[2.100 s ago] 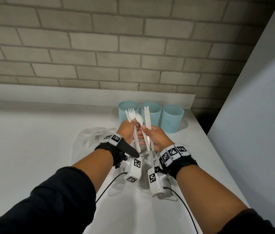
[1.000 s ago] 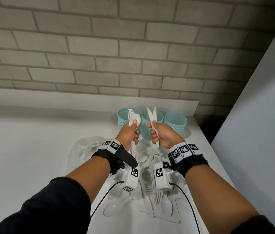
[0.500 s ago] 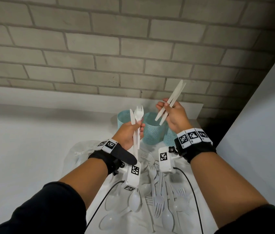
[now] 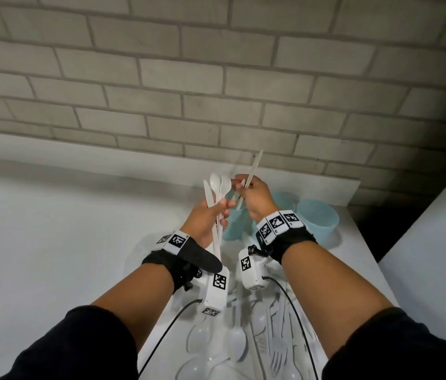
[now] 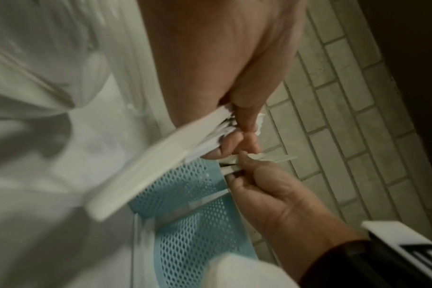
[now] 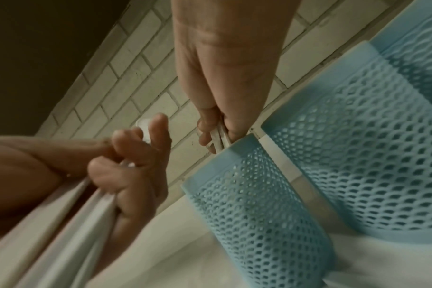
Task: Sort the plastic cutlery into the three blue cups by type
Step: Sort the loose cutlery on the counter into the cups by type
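Fingers of the left hand (image 4: 207, 215) curl round a mixed bundle of white plastic cutlery (image 4: 217, 193); just right of it the right hand (image 4: 254, 200) pinches two knives (image 4: 250, 178) mid-handle. These look light, stiff and slick, so gripping the handles seems safest. Loose pieces (image 4: 243, 344) lie near; the blue cups (image 4: 317, 219) stand far right.

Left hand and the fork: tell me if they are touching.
Touching. In the head view the left hand grips the fork by its handle, bundled with a spoon and a knife; the heads stand above the fist.
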The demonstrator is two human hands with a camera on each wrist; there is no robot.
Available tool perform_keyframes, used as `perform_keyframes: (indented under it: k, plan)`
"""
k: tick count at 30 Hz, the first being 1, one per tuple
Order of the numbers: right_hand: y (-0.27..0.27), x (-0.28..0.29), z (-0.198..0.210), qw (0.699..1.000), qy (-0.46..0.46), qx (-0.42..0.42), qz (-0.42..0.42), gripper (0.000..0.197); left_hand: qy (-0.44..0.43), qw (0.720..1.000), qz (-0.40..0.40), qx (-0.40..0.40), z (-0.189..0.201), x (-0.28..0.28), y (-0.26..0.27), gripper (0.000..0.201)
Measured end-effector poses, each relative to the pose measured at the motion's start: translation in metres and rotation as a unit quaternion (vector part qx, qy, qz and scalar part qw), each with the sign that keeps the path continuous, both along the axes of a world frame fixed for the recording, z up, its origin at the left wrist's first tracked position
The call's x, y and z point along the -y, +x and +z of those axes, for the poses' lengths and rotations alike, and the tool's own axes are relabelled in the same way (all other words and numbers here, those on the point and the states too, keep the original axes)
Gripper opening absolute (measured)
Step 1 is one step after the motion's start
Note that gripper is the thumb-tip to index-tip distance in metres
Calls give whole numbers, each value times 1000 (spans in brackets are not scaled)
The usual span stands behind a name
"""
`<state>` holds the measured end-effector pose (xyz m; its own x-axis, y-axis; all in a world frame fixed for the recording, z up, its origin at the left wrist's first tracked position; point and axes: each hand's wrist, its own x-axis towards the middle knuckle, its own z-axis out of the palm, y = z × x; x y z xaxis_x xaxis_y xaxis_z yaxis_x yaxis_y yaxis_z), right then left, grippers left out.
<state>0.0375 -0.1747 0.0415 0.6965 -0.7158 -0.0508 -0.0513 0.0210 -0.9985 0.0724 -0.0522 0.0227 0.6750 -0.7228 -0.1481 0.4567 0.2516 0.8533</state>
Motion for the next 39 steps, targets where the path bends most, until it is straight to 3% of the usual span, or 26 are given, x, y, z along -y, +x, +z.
perform_keyframes:
  k: [3,5,7,9,13,17,19,22,29,32,37,39]
  plan:
    - [1,3,-1,1000,-18,-19,9,39,20,1000,1,23,-1,0,1,14]
    - [-1,2,6,996,-92,-9,-7,51,46,998,11,45,-1,2,1,17]
    - [-4,-5,17,977,-206,27,-36,44,83,993,22,81,-1,6,0,21]
    - [-9,-15,29,953,-299,47,-25,24,111,987,23,118,0,9,-2,23]
    - [-11,-25,36,916,-378,-94,90,27,131,970,-2,203,8,14,-7,24]
    - [-10,-16,39,922,-373,-92,43,19,112,978,-6,177,9,13,-10,32]
    - [-10,-12,44,919,-379,-99,45,24,110,980,-8,166,8,11,-9,39]
    - [-11,-17,47,905,-385,-154,92,34,128,968,-10,216,10,11,-10,38]
    - [-7,-20,40,907,-361,-202,81,15,149,958,-16,245,9,12,-14,41]
    - [-4,-25,37,897,-377,-218,81,22,165,949,-2,269,12,10,-18,39]
    - [-2,-25,39,916,-321,-234,50,17,149,950,3,275,11,9,-21,27]
    - [-5,-23,47,924,-325,-202,29,13,141,954,-10,265,12,6,-18,29]
